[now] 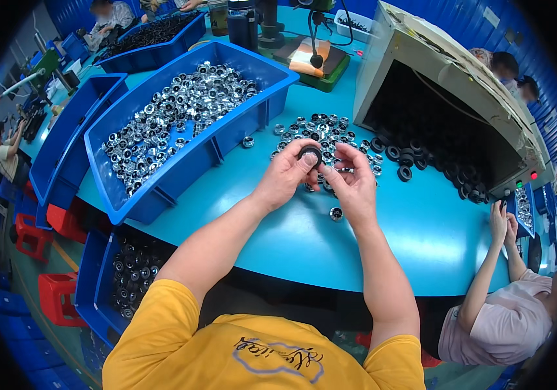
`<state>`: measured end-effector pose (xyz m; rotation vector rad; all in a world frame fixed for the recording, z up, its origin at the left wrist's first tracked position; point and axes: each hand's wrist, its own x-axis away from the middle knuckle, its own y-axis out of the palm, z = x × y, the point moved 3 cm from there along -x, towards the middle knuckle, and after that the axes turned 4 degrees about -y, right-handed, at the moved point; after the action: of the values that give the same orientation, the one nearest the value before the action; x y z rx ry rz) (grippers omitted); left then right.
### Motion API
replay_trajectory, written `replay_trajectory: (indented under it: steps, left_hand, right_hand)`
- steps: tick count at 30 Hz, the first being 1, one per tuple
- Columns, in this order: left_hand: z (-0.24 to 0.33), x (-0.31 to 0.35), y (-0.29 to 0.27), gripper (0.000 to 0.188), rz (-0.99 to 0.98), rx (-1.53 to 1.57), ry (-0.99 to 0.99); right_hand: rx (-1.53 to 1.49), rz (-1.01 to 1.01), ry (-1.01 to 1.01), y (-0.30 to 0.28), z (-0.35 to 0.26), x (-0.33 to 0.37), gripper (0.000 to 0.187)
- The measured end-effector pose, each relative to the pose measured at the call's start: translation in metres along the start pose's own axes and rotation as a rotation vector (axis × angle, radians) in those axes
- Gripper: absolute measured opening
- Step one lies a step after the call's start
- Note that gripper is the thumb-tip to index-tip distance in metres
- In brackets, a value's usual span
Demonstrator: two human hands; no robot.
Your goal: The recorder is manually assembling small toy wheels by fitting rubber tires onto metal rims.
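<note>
Above the blue table my left hand (283, 177) pinches a black rubber ring (311, 155), its thumb lying across the middle. Whether a metal hub sits inside the ring I cannot tell. My right hand (356, 184) is close on the right, thumb tip at the ring's lower edge, the other fingers bent and apart. Just beyond and under my hands lie many loose shiny metal hubs (320, 123). One single hub (335, 214) rests nearer to me, below my right hand. More black rings (406, 157) are heaped to the right.
A large blue bin (190, 146) of metal hubs stands at left on the table (278, 250). On the right is a pale box-like machine (372, 78) with a dark opening. A co-worker's hands (503, 224) are at the right edge. Red stools (60, 299) stand lower left.
</note>
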<state>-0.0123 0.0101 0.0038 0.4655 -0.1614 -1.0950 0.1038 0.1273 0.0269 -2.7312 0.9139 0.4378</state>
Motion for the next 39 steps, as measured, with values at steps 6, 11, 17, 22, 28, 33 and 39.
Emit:
replay_trajectory:
  steps: [6,11,17,22,28,33,39]
  left_hand:
    - [0.001,0.003,0.003,0.028,0.023,-0.085,0.005]
    - [0.001,0.005,0.005,0.022,0.066,-0.126,0.027]
    - [0.0,0.004,-0.002,0.023,0.047,-0.132,-0.026]
    - [0.0,-0.001,0.008,0.03,-0.028,-0.177,-0.051]
    - [0.012,0.008,0.015,0.061,-0.128,-0.335,-0.094]
    - [-0.004,0.004,0.009,0.053,0.029,-0.712,0.192]
    - [0.001,0.01,0.019,0.059,0.006,-0.697,0.219]
  right_hand:
    - [-0.208,-0.146,0.088,0.012,0.007,0.004,0.036]
    - [-0.136,-0.073,0.026,0.015,-0.002,0.01,0.028]
    - [-0.035,-0.017,-0.029,0.016,-0.002,0.013,0.025]
    - [-0.238,-0.075,0.239,0.002,0.026,0.0,0.026]
    - [-0.268,-0.084,0.273,-0.001,0.025,-0.005,0.034]
    - [-0.111,-0.104,0.222,-0.001,0.033,0.001,0.031]
    - [-0.174,-0.101,0.241,-0.002,0.036,0.002,0.029]
